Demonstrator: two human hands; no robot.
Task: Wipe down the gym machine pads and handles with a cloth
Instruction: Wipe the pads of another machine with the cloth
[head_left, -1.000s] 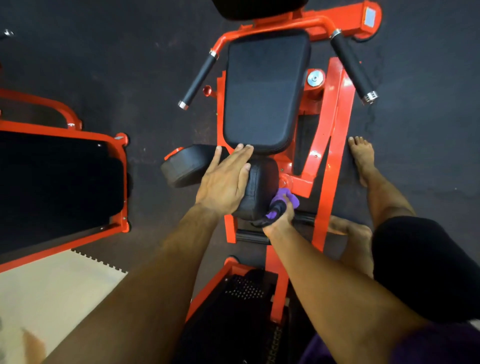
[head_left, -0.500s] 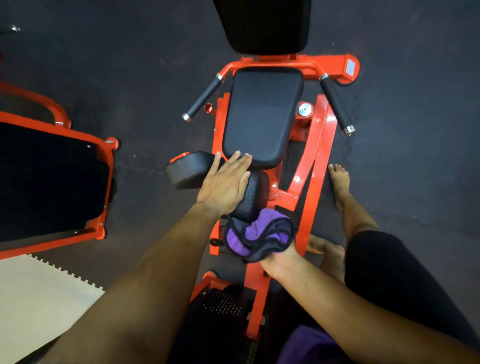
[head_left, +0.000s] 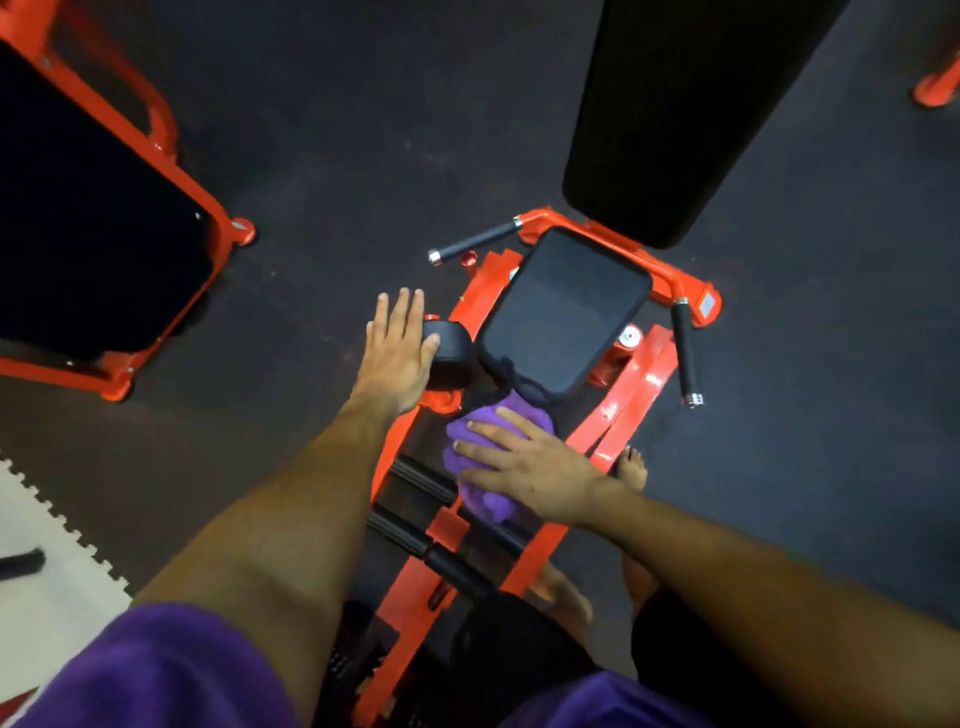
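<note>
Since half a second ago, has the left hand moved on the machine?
Yes. The left hand has shifted leftwards, off the roller beside the seat pad; it now rests on the outer roller pad.

Dim overall, with the dark rubber floor (head_left: 363, 130) swallowing detail. Glare streaks the glossy orange steel frame bars (head_left: 636, 387) at three o'clock. Wide-angle bending stretches the edges; forearms at six o'clock look soft and blurred.

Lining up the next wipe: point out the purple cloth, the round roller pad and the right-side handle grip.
purple cloth (head_left: 483, 506), head view, lower bunched fold below the right hand.
round roller pad (head_left: 456, 358), head view, its black end face.
right-side handle grip (head_left: 685, 351), head view, middle of the black sleeve.
</note>
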